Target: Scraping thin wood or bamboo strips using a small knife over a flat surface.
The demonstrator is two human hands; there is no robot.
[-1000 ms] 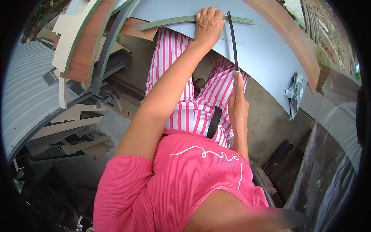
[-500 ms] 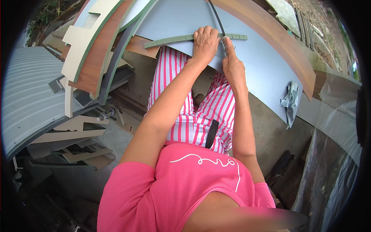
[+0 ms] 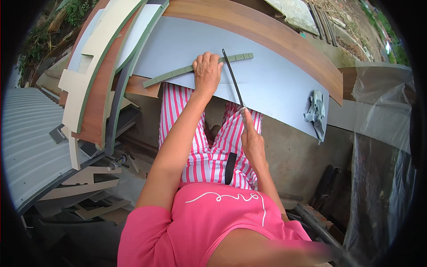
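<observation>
A narrow, slightly curved green strip (image 3: pixel 171 74) with several cross lines along its length lies on the pale blue board (image 3: pixel 267 75). My left hand (image 3: pixel 207 71) is bent over the strip near its middle, holding it down. Just right of those fingers, a long thin dark hacksaw blade (image 3: pixel 233 75) lies across the strip, its rounded far tip beyond the strip's far edge. My right hand (image 3: pixel 251 135) is closed round the near end of the blade at the board's front edge, index finger stretched along it.
A brown wood-look curved panel (image 3: pixel 284 31) borders the board's far side. Cut panels (image 3: pixel 100 93) with green edges are stacked at left. A crumpled grey cloth (image 3: pixel 316 113) rests at the board's right end. Offcuts (image 3: pixel 93 182) and a small bottle (image 3: pixel 117 162) lie below left; clear plastic sheeting (image 3: pixel 378 155) hangs right.
My right hand has drawn back toward me from beside the strip, pulling the blade along. My left hand still holds the strip. The whole view has shifted, so the board sits further left.
</observation>
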